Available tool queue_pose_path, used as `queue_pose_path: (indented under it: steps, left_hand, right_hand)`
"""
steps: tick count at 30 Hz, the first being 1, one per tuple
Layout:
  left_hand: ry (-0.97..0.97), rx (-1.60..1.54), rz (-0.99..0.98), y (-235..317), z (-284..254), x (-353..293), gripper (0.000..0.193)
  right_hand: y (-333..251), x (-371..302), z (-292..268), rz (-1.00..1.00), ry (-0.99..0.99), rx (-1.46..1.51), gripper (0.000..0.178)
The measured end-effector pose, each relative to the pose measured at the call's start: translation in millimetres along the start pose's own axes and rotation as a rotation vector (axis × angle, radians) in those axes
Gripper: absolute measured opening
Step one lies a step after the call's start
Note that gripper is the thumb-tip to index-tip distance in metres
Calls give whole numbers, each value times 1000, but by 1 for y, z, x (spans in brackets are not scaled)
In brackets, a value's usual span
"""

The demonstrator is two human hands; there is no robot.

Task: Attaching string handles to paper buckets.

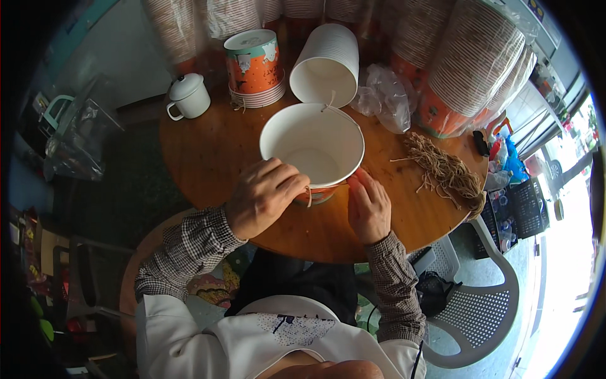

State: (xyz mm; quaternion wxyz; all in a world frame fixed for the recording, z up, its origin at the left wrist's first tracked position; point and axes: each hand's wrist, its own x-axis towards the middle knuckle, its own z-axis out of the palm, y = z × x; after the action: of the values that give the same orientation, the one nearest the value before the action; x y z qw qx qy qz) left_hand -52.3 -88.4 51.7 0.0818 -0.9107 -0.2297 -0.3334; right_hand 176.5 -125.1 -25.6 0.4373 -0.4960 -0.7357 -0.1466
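A large paper bucket [284, 132], white inside with orange on its outer wall, stands tilted toward me at the near part of the table. A thin twine cord [308, 197] shows at its near rim, and a knotted piece stands up at the far rim. My left hand [262, 201] is closed at the near left rim, thumb and fingers pinched on the cord, whose end hangs below them. At the near right, my right hand [370, 208] has its fingers closed against the bucket's rim and outer wall; its fingertips are partly hidden.
Behind stand an upside-down orange bucket stack [254, 69], white nested buckets [328, 60] on their side and tall wrapped stacks [473, 60]. A white lidded mug [189, 96] is left; a crumpled plastic bag [385, 98] and twine bundle [445, 167] lie right. A grey chair [480, 309] stands beside the table.
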Motion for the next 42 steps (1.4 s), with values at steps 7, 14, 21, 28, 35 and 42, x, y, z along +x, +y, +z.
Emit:
queue_pose_path:
  steps: [7,14,21,28,35,42]
  left_hand:
    - [256,-122,-181,-55,-11,4,18]
    - [553,-651,-643,-176,-4,47,14]
    - [755,-1454,-1088,-315,56,42,12]
    - [730,-1549,-1307,-317,110,14,10]
    - [670,-1552,-1339,-321,129,-22,12]
    - [586,-1436,-1261,-288,151,-49,14]
  right_hand:
    - [27,46,-22,186,190,199,17]
    - [57,89,17,171,252,279,17]
    - [61,60,64,279,4,301,18]
    - [72,56,71,299,-77,283,18]
    - [78,51,84,371,-179,281,17]
    - [105,54,88,462,-79,230,17]
